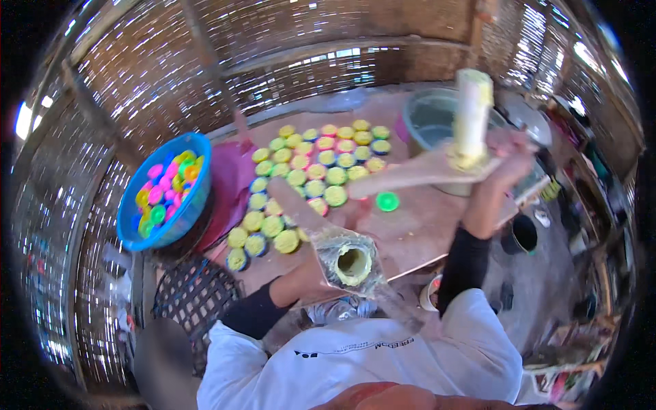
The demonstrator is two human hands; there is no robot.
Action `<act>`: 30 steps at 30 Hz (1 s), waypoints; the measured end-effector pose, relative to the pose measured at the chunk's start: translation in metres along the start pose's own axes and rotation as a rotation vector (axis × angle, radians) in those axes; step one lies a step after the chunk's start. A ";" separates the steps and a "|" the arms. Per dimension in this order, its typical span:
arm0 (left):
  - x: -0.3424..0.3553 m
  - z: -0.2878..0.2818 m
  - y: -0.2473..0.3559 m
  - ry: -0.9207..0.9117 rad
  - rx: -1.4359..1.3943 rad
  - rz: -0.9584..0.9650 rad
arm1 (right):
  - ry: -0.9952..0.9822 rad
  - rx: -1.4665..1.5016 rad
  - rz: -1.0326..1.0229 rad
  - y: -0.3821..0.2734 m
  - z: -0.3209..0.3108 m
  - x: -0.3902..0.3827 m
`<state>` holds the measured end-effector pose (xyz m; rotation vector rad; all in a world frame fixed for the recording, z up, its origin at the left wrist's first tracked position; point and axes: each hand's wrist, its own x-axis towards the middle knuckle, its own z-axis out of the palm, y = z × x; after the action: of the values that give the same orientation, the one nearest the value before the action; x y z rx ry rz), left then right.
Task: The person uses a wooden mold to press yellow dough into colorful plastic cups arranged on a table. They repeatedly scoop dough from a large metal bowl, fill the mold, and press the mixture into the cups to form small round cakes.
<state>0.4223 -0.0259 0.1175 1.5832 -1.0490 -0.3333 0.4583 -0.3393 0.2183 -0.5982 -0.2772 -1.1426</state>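
Note:
My left hand (307, 279) holds up a wooden press body (290, 198) with long handles and a hollow round barrel (354, 265), its rim smeared with pale yellow paste; the press hides most of those fingers. Raised on the right, my right hand (509, 160) grips the plunger (471, 123), a white cylinder standing up from a wooden crossbar, with yellow paste around its base. The two parts are apart. Beyond them, several small coloured cups (296, 178) topped with yellow paste stand in rows on the table. A bright green cup (387, 201) sits apart from the rows.
A blue basin (130, 229) full of small colourful cups stands at the left, beside a pink sheet-like thing (229, 178). A large greyish tub (427, 113) is at the back right. Below the left table edge lies a dark woven basket (195, 297). A dark bucket (523, 232) stands right.

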 end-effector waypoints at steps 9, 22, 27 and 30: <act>0.167 -0.005 0.031 0.748 0.557 1.035 | -0.627 -0.367 0.827 0.051 -0.050 0.004; 0.331 0.059 -0.088 1.268 0.681 0.506 | -2.129 -2.411 0.439 -0.007 -0.155 0.194; 0.354 0.098 -0.092 0.987 0.036 0.402 | -2.084 -2.353 0.185 0.014 -0.198 0.192; 0.359 0.105 -0.098 0.883 0.076 0.299 | -2.228 -2.176 0.069 0.007 -0.194 0.205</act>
<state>0.5928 -0.3723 0.1115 1.3817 -0.5782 0.5778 0.5294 -0.6067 0.1605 2.5358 0.5135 -0.3222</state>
